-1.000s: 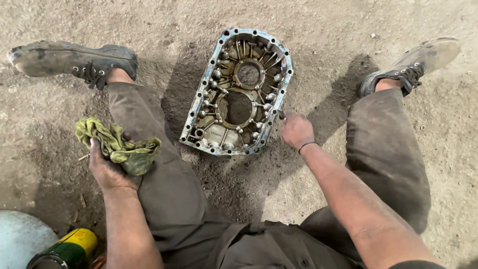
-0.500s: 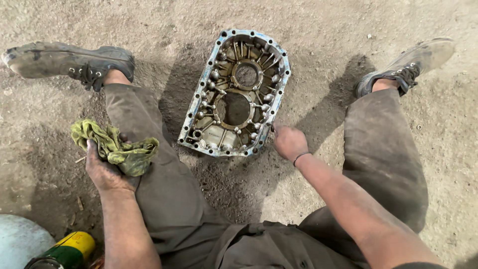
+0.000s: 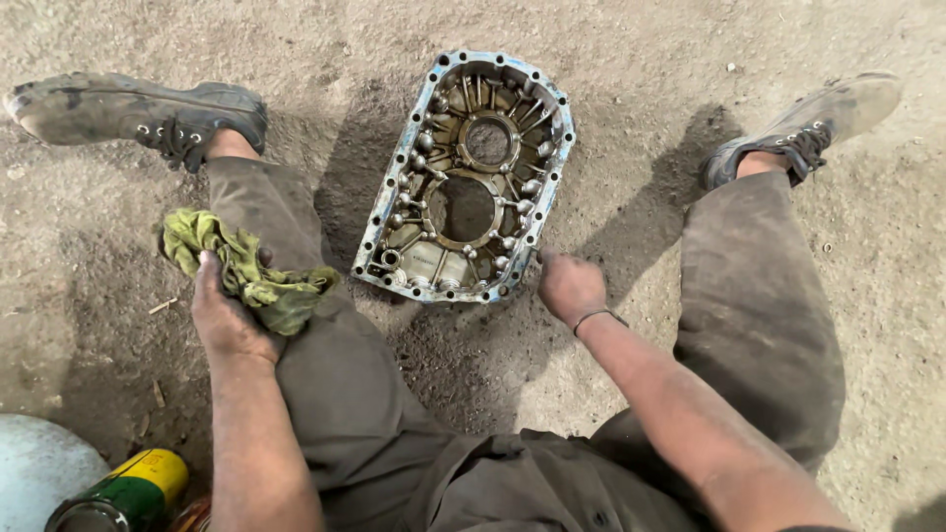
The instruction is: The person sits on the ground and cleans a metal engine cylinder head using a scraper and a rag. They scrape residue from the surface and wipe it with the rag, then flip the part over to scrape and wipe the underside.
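Note:
A metal engine cover (image 3: 465, 179) with blue-painted edges, ribs and two round holes lies inside-up on the dirt between my spread legs. My right hand (image 3: 570, 286) rests at its near right corner, fingers curled against the rim. I cannot tell whether it grips the edge or only touches it. My left hand (image 3: 225, 313) lies on my left thigh and is closed on a crumpled green-yellow rag (image 3: 246, 268).
My left boot (image 3: 128, 110) and right boot (image 3: 813, 123) sit on the sandy ground at either side. A green and yellow can (image 3: 123, 493) and a pale round object (image 3: 34, 473) are at the bottom left corner.
My right hand has slid down along the cover's right edge to its near corner. The left hand with the rag has stayed on the thigh.

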